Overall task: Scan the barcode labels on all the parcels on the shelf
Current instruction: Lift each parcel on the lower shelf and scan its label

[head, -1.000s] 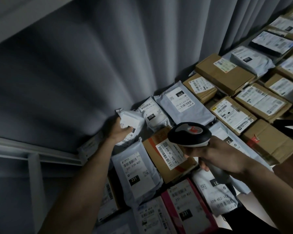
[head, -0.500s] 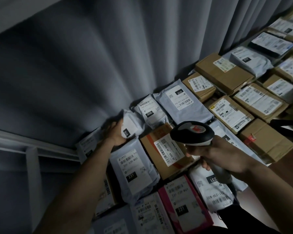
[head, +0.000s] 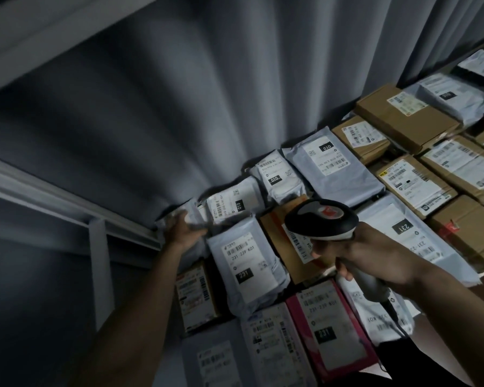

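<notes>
Scanner gripped in right hand, fingers wrapped round the handle, black-and-white head with a red patch on top aimed toward 10 o'clock, hanging over a brown box whose barcode label it partly covers. Left hand reaches to the far left end of the shelf, at 9 o'clock from the scanner, fingers on a small crumpled white bag pushed against the grey curtain; blurred, so cannot tell whether it grips or just presses. Just at 3 o'clock of that bag, white mailer with a black tag reading "010". At 6 o'clock of it, white mailer printed "231 239 K01" with a black "231" tag, touching the brown box. Further mailers at 1 o'clock: one small tagged "010", one large tagged "010". Pink parcel near 6 o'clock reads "231 239 K01" and "231". White mailer behind the right wrist shows "231", partly hidden by the forearm. Brown cartons with white labels run toward 2 o'clock, text too small to read. Parcels lie flat, edge to edge, labels up. White shelf frame at 9 o'clock.
</notes>
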